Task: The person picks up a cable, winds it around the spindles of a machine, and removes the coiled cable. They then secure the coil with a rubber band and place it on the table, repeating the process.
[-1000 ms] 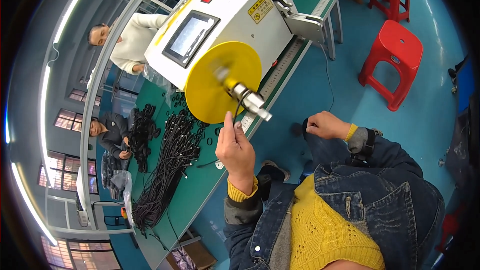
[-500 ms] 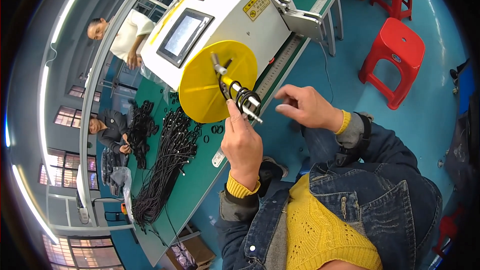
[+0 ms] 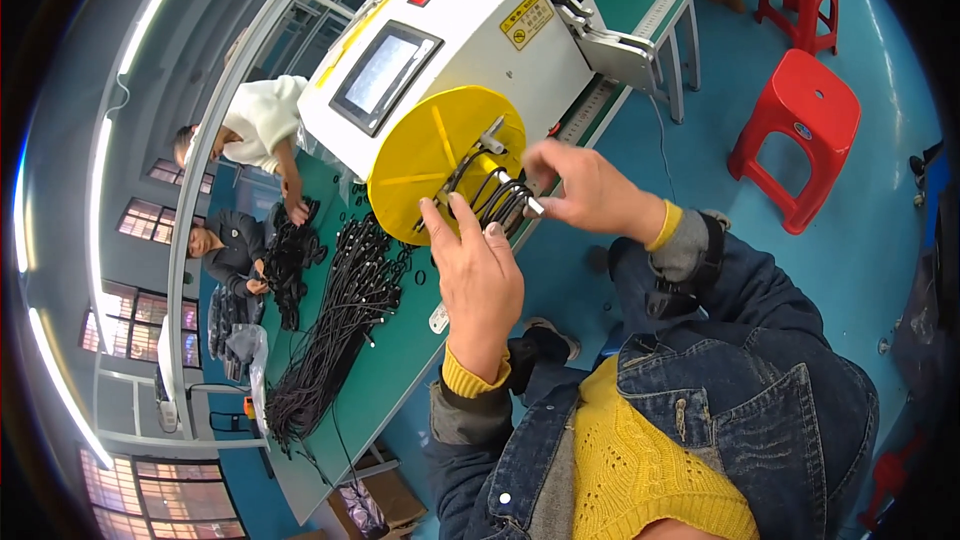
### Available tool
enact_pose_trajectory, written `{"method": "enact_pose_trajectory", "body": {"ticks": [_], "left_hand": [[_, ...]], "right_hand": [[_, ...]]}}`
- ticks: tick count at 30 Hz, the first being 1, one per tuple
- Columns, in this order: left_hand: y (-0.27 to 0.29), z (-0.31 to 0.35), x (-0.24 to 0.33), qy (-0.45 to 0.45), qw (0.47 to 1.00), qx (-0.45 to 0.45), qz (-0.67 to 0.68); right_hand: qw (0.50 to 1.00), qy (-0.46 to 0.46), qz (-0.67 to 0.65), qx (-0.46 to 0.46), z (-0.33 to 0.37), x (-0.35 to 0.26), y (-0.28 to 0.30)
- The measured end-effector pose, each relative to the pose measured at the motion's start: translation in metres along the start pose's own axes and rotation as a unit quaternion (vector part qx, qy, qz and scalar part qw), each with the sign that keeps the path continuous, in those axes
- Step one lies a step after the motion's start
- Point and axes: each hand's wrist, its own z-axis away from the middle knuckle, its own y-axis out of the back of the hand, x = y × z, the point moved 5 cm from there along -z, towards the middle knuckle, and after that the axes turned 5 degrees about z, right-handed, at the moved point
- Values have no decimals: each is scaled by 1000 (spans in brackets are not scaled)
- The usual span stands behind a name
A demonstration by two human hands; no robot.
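Note:
A coil of black cable (image 3: 497, 202) hangs around the pale metal winding pins at the middle of a yellow disc (image 3: 405, 155). The disc is mounted on the front of a white winding machine (image 3: 480, 40). My left hand (image 3: 475, 285) is on the near side of the coil. Its fingers are stretched out and apart, with the tips at the coil and the disc's lower edge. From the right, my right hand (image 3: 592, 190) bends its thumb and fingers around the coil's outer side, by the pin ends. The exact contact there is partly hidden.
A large bundle of black cables (image 3: 335, 340) lies on the green table (image 3: 400, 380), with small black rings nearby. Two people work across the table, one with a hand at a black cable pile (image 3: 290, 260). Red stools (image 3: 800, 130) stand at right.
My right hand has moved left onto the coil. My left fingers have spread from a point. The disc and its pins have turned, and the person in white has leaned toward the cable pile.

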Motion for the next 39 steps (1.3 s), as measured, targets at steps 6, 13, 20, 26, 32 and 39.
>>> {"method": "enact_pose_trajectory", "body": {"ticks": [6,13,20,26,32,39], "left_hand": [[-12,1,-16,86,959,-91,255],[-13,-1,-18,53,963,8,264],[-9,-6,3,11,970,41,241],[-14,-3,4,53,971,0,234],[0,28,34,29,975,-9,221],[-59,103,49,120,904,-273,307]], "right_hand": [[991,32,-80,-107,-25,17,-9],[966,26,-231,-109,-21,23,-27],[995,49,-15,86,11,-13,-25],[985,78,66,140,5,-13,-23],[984,86,107,116,43,-31,-12],[962,45,255,-83,124,31,-35]]}}
